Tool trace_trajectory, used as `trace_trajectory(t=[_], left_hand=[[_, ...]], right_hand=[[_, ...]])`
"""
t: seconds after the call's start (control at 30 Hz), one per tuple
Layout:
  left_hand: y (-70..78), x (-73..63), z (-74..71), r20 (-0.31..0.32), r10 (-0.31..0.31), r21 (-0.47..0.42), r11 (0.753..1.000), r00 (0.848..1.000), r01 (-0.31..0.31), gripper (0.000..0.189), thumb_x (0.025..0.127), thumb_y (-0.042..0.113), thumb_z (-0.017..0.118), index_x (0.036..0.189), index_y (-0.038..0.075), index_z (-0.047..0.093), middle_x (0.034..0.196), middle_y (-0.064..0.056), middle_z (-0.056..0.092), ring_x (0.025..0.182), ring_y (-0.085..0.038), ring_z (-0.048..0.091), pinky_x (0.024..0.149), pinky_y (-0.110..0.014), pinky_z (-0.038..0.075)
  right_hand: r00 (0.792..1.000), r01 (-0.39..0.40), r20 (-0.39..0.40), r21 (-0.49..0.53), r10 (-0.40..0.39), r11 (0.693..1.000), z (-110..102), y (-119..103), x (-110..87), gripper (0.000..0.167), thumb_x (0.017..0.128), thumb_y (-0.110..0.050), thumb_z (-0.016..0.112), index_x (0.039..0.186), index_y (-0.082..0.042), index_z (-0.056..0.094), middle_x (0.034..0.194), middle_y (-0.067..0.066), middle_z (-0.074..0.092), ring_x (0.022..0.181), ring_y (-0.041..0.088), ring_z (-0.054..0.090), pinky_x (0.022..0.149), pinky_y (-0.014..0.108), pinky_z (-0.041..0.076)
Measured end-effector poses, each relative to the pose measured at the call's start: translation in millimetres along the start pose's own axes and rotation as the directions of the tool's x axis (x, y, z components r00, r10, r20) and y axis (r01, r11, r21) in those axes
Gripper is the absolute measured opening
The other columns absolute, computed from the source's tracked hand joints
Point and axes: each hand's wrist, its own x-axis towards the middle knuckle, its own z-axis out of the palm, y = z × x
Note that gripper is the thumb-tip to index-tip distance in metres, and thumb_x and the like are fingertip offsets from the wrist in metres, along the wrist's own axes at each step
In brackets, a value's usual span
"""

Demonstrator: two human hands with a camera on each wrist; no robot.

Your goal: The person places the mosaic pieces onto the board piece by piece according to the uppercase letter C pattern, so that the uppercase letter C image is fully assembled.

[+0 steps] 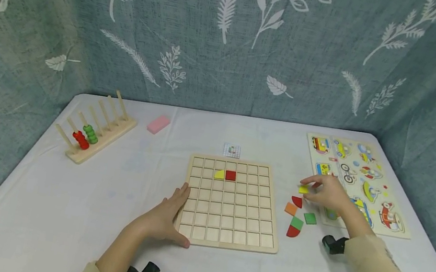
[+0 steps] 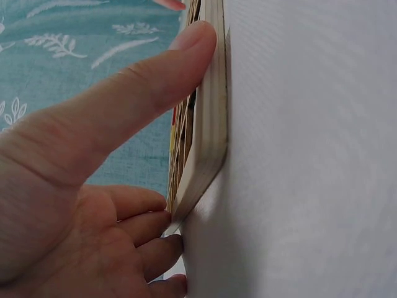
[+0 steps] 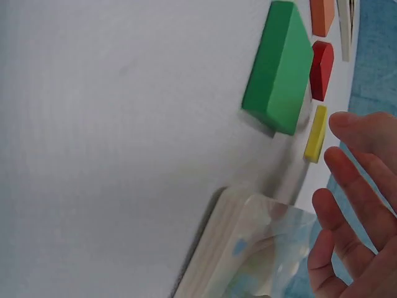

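In the head view a wooden grid board (image 1: pixel 233 210) lies flat on the table. A yellow quarter-round piece (image 1: pixel 219 174) and a red square piece (image 1: pixel 230 175) sit in its second row. My left hand (image 1: pixel 162 216) rests against the board's near-left corner, thumb on the rim (image 2: pixel 211 118), fingers along the left side. To the board's right, my right hand (image 1: pixel 328 193) reaches over a yellow piece (image 1: pixel 303 189), fingers loosely bent around it. The right wrist view shows that yellow piece (image 3: pixel 315 135) on the cloth, just off the fingertips (image 3: pixel 340 121).
Loose pieces lie right of the board: red (image 1: pixel 297 201), orange (image 1: pixel 291 208), green (image 1: pixel 310 218), another green (image 1: pixel 296 223) and red (image 1: pixel 293 232). A picture puzzle board (image 1: pixel 391 230) is under the right forearm. A small pattern card (image 1: pixel 232 150), pink block (image 1: pixel 158 124) and peg rack (image 1: pixel 105 140) stand farther back.
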Motion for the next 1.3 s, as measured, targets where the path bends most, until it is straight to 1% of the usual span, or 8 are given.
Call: trace_trajectory(t=[0.23, 0.47, 0.7, 0.97, 1.07, 1.2, 1.3], left_hand=[[-1.5, -0.5, 0.0, -0.002, -0.003, 0.007, 1.0, 1.0, 0.003, 0.127, 0.048, 0.025, 0.09, 0.143, -0.006, 0.012, 0.15, -0.02, 0.004, 0.137, -0.035, 0.002, 0.109, -0.053, 0.007], [-1.3, -1.7, -0.6, 0.0, 0.0, 0.004, 1.0, 1.0, 0.0, 0.127, 0.048, 0.026, 0.09, 0.143, -0.007, 0.012, 0.15, -0.02, 0.003, 0.137, -0.035, 0.002, 0.109, -0.053, 0.007], [-1.4, -0.4, -0.1, -0.005, 0.013, 0.01, 1.0, 1.0, -0.013, 0.127, 0.048, 0.027, 0.09, 0.143, -0.007, 0.013, 0.15, -0.021, 0.004, 0.137, -0.036, 0.003, 0.108, -0.053, 0.007], [-2.4, 0.2, 0.1, -0.008, 0.013, 0.018, 1.0, 1.0, -0.013, 0.127, 0.047, 0.025, 0.091, 0.143, -0.007, 0.013, 0.151, -0.019, 0.004, 0.137, -0.034, 0.003, 0.109, -0.052, 0.007], [-2.4, 0.2, -0.1, -0.008, 0.013, 0.016, 1.0, 1.0, -0.013, 0.127, 0.047, 0.025, 0.091, 0.143, -0.007, 0.013, 0.15, -0.02, 0.003, 0.137, -0.035, 0.003, 0.109, -0.052, 0.007], [-2.2, 0.2, 0.1, -0.007, 0.013, 0.011, 1.0, 1.0, -0.013, 0.127, 0.047, 0.025, 0.091, 0.143, -0.007, 0.013, 0.15, -0.02, 0.004, 0.137, -0.035, 0.003, 0.109, -0.052, 0.007], [-2.3, -0.2, 0.8, -0.008, 0.017, 0.008, 1.0, 1.0, -0.017, 0.127, 0.047, 0.024, 0.091, 0.143, -0.007, 0.013, 0.15, -0.02, 0.004, 0.137, -0.035, 0.003, 0.109, -0.052, 0.008]], right_hand=[[1.0, -0.024, -0.003, -0.025, 0.024, 0.999, 1.8, 3.3, 5.0, 0.032, 0.074, -0.01, 0.072, 0.105, -0.006, 0.069, 0.102, 0.014, 0.061, 0.085, 0.026, 0.047, 0.065, 0.031, 0.041], [0.998, -0.059, 0.019, -0.005, 0.059, 0.998, 3.3, 2.5, 8.0, 0.031, 0.074, -0.006, 0.07, 0.105, -0.006, 0.068, 0.106, 0.014, 0.06, 0.09, 0.028, 0.045, 0.072, 0.035, 0.041], [0.999, -0.044, 0.02, -0.021, 0.044, 0.999, 2.4, 1.7, 7.5, 0.03, 0.074, -0.005, 0.069, 0.104, -0.005, 0.068, 0.107, 0.014, 0.06, 0.091, 0.028, 0.046, 0.076, 0.038, 0.041], [0.998, -0.058, 0.022, 0.012, 0.058, 0.998, 3.1, 1.6, 6.0, 0.03, 0.074, -0.004, 0.068, 0.105, -0.003, 0.068, 0.105, 0.015, 0.059, 0.09, 0.028, 0.045, 0.076, 0.039, 0.04], [0.998, -0.067, 0.02, 0.006, 0.067, 0.998, 3.4, 1.8, 5.7, 0.031, 0.075, -0.005, 0.068, 0.106, -0.003, 0.067, 0.106, 0.015, 0.059, 0.091, 0.028, 0.045, 0.078, 0.04, 0.041], [0.997, -0.07, 0.024, -0.001, 0.07, 0.998, 3.0, 3.5, 4.6, 0.033, 0.075, -0.005, 0.068, 0.108, -0.003, 0.067, 0.107, 0.016, 0.059, 0.091, 0.028, 0.046, 0.081, 0.043, 0.042], [0.998, -0.055, 0.023, -0.002, 0.056, 0.998, 1.8, 4.3, 2.8, 0.033, 0.075, -0.005, 0.068, 0.108, -0.002, 0.066, 0.107, 0.016, 0.059, 0.092, 0.029, 0.046, 0.082, 0.045, 0.042]])
